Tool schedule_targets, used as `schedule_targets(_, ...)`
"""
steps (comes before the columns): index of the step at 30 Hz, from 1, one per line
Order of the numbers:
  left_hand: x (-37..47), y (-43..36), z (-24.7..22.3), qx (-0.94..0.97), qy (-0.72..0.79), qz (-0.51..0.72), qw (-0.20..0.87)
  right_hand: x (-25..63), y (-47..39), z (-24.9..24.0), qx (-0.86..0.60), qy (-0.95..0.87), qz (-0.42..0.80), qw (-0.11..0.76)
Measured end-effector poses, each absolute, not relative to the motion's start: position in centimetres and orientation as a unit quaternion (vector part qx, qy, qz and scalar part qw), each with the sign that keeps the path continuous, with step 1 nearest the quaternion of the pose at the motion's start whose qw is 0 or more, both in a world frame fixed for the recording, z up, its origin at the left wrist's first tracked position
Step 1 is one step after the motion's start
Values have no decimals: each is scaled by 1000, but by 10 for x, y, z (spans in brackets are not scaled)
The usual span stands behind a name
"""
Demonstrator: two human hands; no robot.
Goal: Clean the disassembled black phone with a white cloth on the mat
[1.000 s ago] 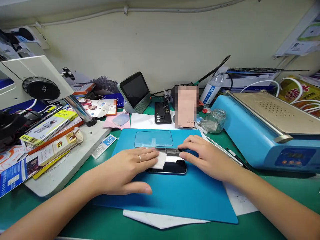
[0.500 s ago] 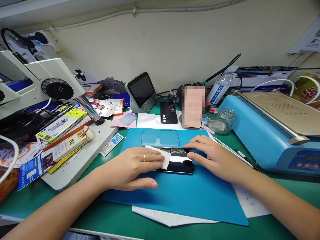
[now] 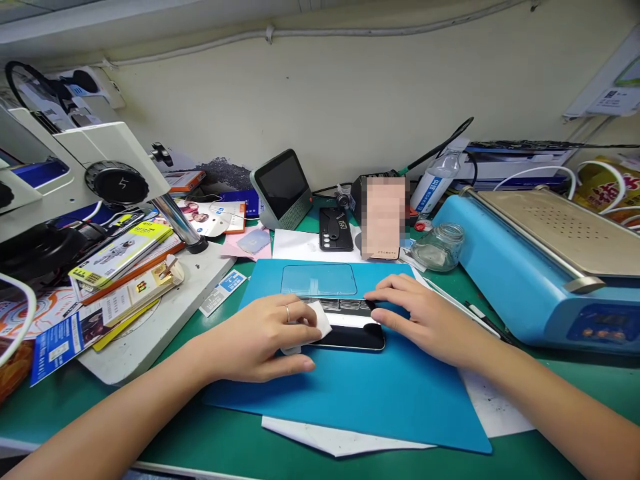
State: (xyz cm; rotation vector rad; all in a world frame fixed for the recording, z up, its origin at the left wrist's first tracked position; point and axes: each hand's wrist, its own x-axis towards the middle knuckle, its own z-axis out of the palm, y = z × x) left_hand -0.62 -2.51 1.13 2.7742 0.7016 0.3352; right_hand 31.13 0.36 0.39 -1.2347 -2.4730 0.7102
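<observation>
Left hand (image 3: 265, 337) has fingers curled onto a white wipe (image 3: 323, 321) over the phone (image 3: 353, 338); right hand (image 3: 423, 319), fingers apart, touches its right end, I think.

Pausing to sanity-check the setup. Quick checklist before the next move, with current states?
1. White wipe under the left hand's fingers: ok.
2. Right hand at the dark phone's right end: ok; firm contact, cannot tell.
3. Phone lying flat on the blue mat: ok.
4. Phone's upper face uncovered: not ok, wipe and left hand cover its left part.
5. Clear dark-edged panel clear of both hands: ok.
6. Face dust-free: cannot tell.
</observation>
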Motion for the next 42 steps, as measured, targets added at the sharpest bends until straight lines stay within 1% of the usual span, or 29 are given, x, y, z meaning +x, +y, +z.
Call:
schedule_targets(5,-4,-26,10,950,270,121,99,312,4,4,-428,-858,248,139)
schedule_targets(10,2,-31,9,958,241,116,105,312,5,4,-432,-856,248,139)
schedule_targets(16,-7,-21,8,944,299,123,67,310,4,7,-436,-854,251,132)
schedule_targets(22,-1,-24,8,947,285,119,90,312,6,5,-432,-855,252,139)
schedule_targets(29,-3,-24,8,940,307,131,75,311,5,8,-432,-854,258,132)
schedule_targets(33,4,-30,9,954,264,111,92,312,5,7,-432,-853,258,139)
schedule_targets(35,4,-29,9,952,269,112,97,313,6,6,-431,-852,261,141)
schedule_targets(39,-5,-21,8,939,308,129,80,313,7,5,-426,-854,265,134)
schedule_targets(42,-4,-23,8,945,285,143,69,312,7,7,-427,-855,263,130)
